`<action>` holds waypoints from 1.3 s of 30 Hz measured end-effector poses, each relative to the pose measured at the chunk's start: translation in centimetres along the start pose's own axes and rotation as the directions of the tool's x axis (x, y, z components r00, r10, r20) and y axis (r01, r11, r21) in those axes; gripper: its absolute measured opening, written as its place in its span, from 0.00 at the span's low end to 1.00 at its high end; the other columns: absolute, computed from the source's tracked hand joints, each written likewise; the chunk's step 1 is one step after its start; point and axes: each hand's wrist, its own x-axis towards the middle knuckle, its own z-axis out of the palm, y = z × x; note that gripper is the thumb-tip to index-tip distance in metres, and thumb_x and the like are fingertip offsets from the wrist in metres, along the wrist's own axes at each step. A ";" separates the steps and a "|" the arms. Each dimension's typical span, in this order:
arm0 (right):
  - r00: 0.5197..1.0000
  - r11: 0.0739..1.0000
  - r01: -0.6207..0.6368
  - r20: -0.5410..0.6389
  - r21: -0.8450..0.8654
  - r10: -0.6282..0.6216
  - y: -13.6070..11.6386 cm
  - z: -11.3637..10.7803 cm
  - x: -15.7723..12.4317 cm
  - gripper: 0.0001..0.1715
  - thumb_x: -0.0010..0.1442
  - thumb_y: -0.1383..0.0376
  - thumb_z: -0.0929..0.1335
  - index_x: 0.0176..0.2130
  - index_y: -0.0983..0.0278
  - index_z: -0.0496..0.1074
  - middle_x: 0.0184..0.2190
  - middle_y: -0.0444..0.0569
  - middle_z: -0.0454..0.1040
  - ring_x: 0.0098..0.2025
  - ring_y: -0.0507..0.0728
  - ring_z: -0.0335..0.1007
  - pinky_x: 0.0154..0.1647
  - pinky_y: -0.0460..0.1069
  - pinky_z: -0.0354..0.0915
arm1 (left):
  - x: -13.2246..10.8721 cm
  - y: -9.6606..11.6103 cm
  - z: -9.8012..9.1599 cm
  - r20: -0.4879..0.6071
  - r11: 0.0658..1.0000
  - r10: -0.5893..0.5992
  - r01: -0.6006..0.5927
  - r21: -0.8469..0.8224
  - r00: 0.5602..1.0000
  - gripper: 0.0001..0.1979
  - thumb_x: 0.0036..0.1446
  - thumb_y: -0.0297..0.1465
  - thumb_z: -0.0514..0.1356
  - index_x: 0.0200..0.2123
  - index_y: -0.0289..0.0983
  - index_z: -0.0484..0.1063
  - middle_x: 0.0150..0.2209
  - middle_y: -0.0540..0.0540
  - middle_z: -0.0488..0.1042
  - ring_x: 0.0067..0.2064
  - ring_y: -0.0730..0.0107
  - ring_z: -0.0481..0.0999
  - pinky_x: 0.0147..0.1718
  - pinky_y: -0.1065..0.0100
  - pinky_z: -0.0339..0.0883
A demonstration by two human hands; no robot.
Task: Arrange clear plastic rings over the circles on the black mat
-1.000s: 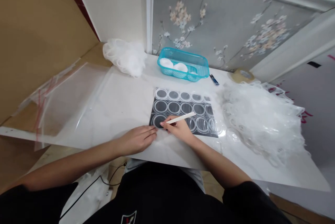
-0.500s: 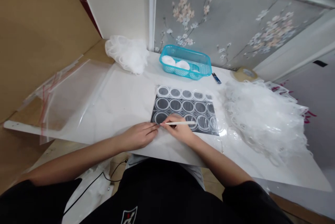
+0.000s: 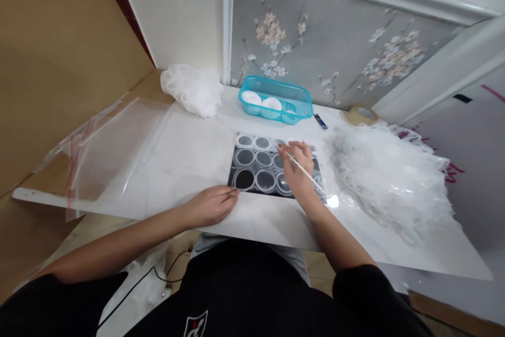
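Observation:
A dark sheet (image 3: 231, 180) with rows of pale rings and grey round centres lies on the white table. The circle at its near left corner looks blacker than the others. My left hand (image 3: 213, 204) lies at that corner, fingers close together and fingertips closed on the sheet's edge. Over the right half of the sheet, my right hand (image 3: 299, 166) grips a thin white stick (image 3: 303, 170) between thumb and fingers. The stick slants down to the right across the hand. Whether the fingertips also hold something small, I cannot make out.
Translucent white ring-edged scraps (image 3: 390, 174) are heaped at the right, with another bundle (image 3: 193, 90) at the back left. A blue basket (image 3: 276, 87) holds white round items. Behind are a small dark blue tool (image 3: 321, 121) and a tape roll (image 3: 361, 114). Clear bags (image 3: 118, 142) overhang the left edge.
My right hand has moved from the sheet's near left corner up and to the right, and the stick has swung to a slant. The corner circle looks darker. My left hand has stayed put.

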 end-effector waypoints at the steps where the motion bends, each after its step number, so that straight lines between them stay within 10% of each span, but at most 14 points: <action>1: 0.998 0.999 -0.048 -0.027 0.023 0.049 0.2 -0.7 -0.3 0.09 0.62 0.61 0.63 0.35 0.58 0.72 0.39 0.50 0.78 0.50 0.62 0.67 0.57 0.64 0.59 | 0.0 0.0 -0.1 -0.023 1.000 0.011 -0.011 0.006 1.000 0.12 0.64 0.26 0.49 0.44 0.32 0.72 0.45 0.41 0.76 0.49 0.65 0.74 0.51 0.65 0.67; 9: 0.903 0.916 -0.277 0.405 0.290 0.145 0.6 -2.1 -6.2 0.07 0.58 0.59 0.67 0.30 0.57 0.73 0.31 0.48 0.78 0.48 0.63 0.69 0.50 0.61 0.65 | 2.6 1.0 -0.2 0.028 0.994 0.107 -0.108 0.024 0.994 0.13 0.65 0.31 0.50 0.45 0.31 0.71 0.50 0.38 0.74 0.51 0.60 0.72 0.52 0.62 0.65; 23: 0.876 0.945 -0.257 0.461 0.203 0.139 0.9 -1.2 -6.4 0.07 0.58 0.58 0.69 0.32 0.57 0.76 0.33 0.48 0.79 0.51 0.64 0.67 0.55 0.63 0.58 | 4.4 2.3 1.4 0.148 0.994 0.106 -0.104 -0.020 0.983 0.18 0.65 0.35 0.50 0.49 0.26 0.68 0.53 0.31 0.69 0.55 0.54 0.69 0.55 0.58 0.61; 28: 0.907 0.987 -0.001 0.416 0.160 -0.067 0.7 -1.1 -7.0 0.07 0.60 0.60 0.67 0.34 0.56 0.75 0.37 0.48 0.79 0.57 0.64 0.64 0.58 0.63 0.58 | 4.4 2.2 1.7 0.155 0.997 0.032 -0.020 -0.080 0.987 0.21 0.65 0.38 0.50 0.52 0.27 0.66 0.54 0.32 0.68 0.56 0.54 0.67 0.55 0.58 0.61; 32: 0.824 0.938 0.345 0.465 0.043 -0.324 1.3 -1.4 -5.1 0.08 0.62 0.66 0.65 0.36 0.54 0.74 0.40 0.43 0.79 0.60 0.61 0.60 0.65 0.65 0.44 | 4.5 2.1 1.5 0.197 0.984 -0.019 0.054 -0.170 0.980 0.21 0.62 0.39 0.53 0.52 0.29 0.66 0.54 0.34 0.68 0.57 0.56 0.65 0.55 0.60 0.62; 36: 0.977 0.970 0.193 0.124 -0.145 -0.176 3.4 -2.7 -0.4 0.10 0.63 0.65 0.63 0.35 0.56 0.74 0.37 0.45 0.79 0.53 0.61 0.67 0.62 0.65 0.48 | 4.3 1.9 1.3 0.205 0.973 -0.042 0.087 -0.214 0.978 0.21 0.61 0.39 0.54 0.51 0.30 0.67 0.56 0.37 0.67 0.59 0.57 0.63 0.56 0.61 0.61; 39: 0.987 0.991 -0.038 -0.158 -0.125 0.017 4.3 -4.1 1.2 0.12 0.64 0.61 0.62 0.34 0.59 0.73 0.35 0.49 0.78 0.50 0.62 0.67 0.55 0.62 0.58 | 4.0 1.6 1.4 0.185 0.972 -0.036 0.077 -0.223 0.982 0.21 0.60 0.40 0.55 0.51 0.30 0.67 0.55 0.38 0.68 0.58 0.57 0.65 0.55 0.62 0.62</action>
